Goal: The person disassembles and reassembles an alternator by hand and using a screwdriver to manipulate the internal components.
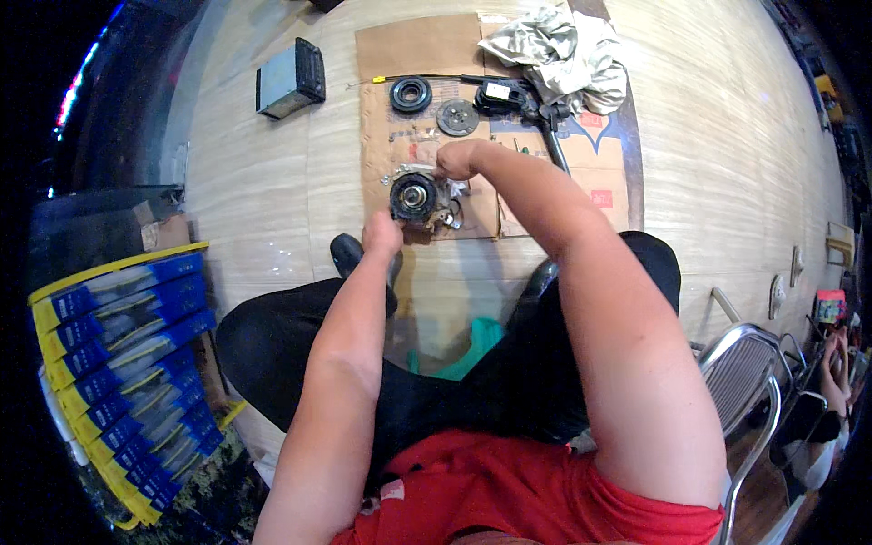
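Note:
A metal compressor (415, 197) with a black round coil and a shiny central shaft stands on a flat sheet of cardboard (400, 54). My left hand (382, 234) is closed against its near left side, with the fingertips partly hidden. At the compressor's far right edge my right hand (458, 159) is curled closed. What its fingers pinch, if anything, is too small to make out. Beyond them lie a black grooved pulley (411, 94) and a grey clutch plate (457, 117). Small loose parts are scattered around the compressor.
Farther right lie a black tool (502, 97) with a long handle and a crumpled pale cloth (568, 59). A boxy metal unit (291, 79) sits on the floor at far left. Blue-and-yellow packages (132, 336) fill a rack at left; a metal chair (745, 363) stands at right.

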Available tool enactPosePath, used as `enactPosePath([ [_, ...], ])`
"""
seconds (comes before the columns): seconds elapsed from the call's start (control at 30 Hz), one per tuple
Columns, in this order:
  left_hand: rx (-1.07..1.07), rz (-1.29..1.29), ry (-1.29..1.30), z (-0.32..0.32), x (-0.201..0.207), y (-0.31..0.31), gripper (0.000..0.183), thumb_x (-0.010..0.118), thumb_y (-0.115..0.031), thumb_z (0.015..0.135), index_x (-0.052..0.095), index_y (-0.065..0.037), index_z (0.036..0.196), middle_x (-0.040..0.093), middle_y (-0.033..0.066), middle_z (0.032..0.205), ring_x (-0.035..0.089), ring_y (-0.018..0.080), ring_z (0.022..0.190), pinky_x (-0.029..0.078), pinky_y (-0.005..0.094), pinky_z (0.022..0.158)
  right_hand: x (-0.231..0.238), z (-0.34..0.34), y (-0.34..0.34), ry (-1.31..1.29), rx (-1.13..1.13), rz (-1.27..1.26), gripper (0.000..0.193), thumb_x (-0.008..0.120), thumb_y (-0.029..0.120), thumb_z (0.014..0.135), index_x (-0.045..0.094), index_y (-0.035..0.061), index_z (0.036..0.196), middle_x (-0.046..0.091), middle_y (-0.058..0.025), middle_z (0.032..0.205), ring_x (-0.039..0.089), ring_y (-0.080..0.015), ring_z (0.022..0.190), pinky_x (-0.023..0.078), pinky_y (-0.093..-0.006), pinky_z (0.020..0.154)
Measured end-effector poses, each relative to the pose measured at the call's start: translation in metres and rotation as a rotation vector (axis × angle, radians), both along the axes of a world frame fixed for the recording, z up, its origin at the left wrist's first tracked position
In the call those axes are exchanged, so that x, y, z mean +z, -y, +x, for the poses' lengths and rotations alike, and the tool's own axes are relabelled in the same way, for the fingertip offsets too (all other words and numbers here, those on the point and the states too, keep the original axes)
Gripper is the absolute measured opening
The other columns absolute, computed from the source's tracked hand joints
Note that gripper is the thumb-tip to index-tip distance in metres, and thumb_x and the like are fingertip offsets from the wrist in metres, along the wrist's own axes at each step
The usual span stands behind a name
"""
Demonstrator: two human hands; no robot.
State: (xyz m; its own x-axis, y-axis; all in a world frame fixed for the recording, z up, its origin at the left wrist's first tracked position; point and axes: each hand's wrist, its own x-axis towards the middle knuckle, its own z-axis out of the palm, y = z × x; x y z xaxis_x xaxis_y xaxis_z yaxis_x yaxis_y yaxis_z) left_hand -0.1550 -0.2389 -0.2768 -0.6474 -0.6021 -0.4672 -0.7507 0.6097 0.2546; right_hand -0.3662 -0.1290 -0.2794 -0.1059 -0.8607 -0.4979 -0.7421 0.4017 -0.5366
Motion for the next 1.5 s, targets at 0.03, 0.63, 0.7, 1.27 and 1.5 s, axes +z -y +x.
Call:
enactPosePath([
  [0.03,-0.016,0.015,0.003,0.002,-0.002,0.005,0.025,0.066,-0.020,0.076,0.064,-0.004,0.096,0.063,0.0227,0.089,0.060,0.0377,0.088,0.047,0.0444,0.076,0.005,-0.003,0.003,-0.035,0.111,0.064,0.042,0.042,0.037,0.091,0.065,0.0020,0.091,0.063,-0.0227,0.090,0.059,-0.0367,0.084,0.045,-0.0411,0.080],
  [0.63,-0.492,-0.015,0.256,0.015,0.014,0.087,0.075,0.076,-0.035,0.066,0.045,-0.003,0.127,0.056,0.0209,0.115,0.055,0.0344,0.105,0.043,0.0385,0.091,0.129,-0.018,-0.005,-0.127,-0.480,-0.522,0.040,0.046,0.039,0.089,0.064,0.0039,0.094,0.062,-0.0224,0.090,0.058,-0.0393,0.088,0.044,-0.0460,0.079],
  [0.7,-0.553,-0.100,0.228,-0.007,0.054,0.114,0.064,0.075,-0.033,0.068,0.052,-0.003,0.119,0.057,0.0206,0.113,0.055,0.0343,0.104,0.043,0.0394,0.090,0.157,-0.011,-0.005,-0.165,-0.520,-0.519,0.039,0.047,0.038,0.088,0.064,0.0037,0.094,0.062,-0.0227,0.090,0.058,-0.0392,0.088,0.044,-0.0459,0.079],
  [1.27,-1.175,1.044,-1.177,0.055,0.380,-0.046,0.019,0.055,-0.010,0.081,0.063,-0.003,0.096,0.063,0.0131,0.096,0.061,0.0296,0.088,0.050,0.0337,0.075,0.269,0.056,-0.087,-0.114,-0.941,-0.631,0.030,0.059,0.027,0.085,0.061,-0.0027,0.080,0.056,-0.0092,0.061,0.049,-0.0138,0.059,0.041,-0.0318,0.057],
  [1.5,-1.288,1.445,-1.222,0.057,0.370,-0.051,0.017,0.055,-0.009,0.081,0.063,-0.003,0.094,0.063,0.0131,0.096,0.061,0.0280,0.089,0.049,0.0328,0.076,0.236,0.034,-0.092,-0.091,-0.903,-0.625,0.030,0.059,0.023,0.087,0.056,-0.0027,0.072,0.046,-0.0012,0.056,0.040,-0.0085,0.055,0.035,-0.0274,0.051],
])
